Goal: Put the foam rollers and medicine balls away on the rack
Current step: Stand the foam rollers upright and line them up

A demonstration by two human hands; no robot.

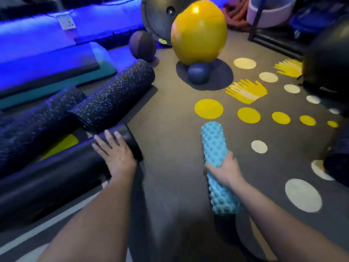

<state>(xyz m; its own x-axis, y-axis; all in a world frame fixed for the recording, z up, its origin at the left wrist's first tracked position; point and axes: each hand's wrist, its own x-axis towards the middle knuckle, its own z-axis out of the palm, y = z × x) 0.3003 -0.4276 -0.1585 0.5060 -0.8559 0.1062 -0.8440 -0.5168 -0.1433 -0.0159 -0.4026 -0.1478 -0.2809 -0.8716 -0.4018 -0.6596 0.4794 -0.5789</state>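
My right hand (225, 168) grips a light blue knobbly foam roller (214, 146) around its middle, held above the grey floor. My left hand (115, 150) lies flat, fingers spread, on the near end of a smooth black foam roller (56, 176) lying on the floor at the left. Behind it lie two speckled black foam rollers (115, 97) (37, 121), side by side. A dark brown medicine ball (142, 45) sits farther back, and a small dark blue ball (198, 72) rests against a big yellow exercise ball (198, 33).
Blue-lit mats (47, 59) are stacked along the left wall. Yellow and white floor dots (208, 108) and hand marks spread over the right of the floor. A large black ball (328, 63) sits at the right edge; a dark rack frame (255, 19) stands at the back right.
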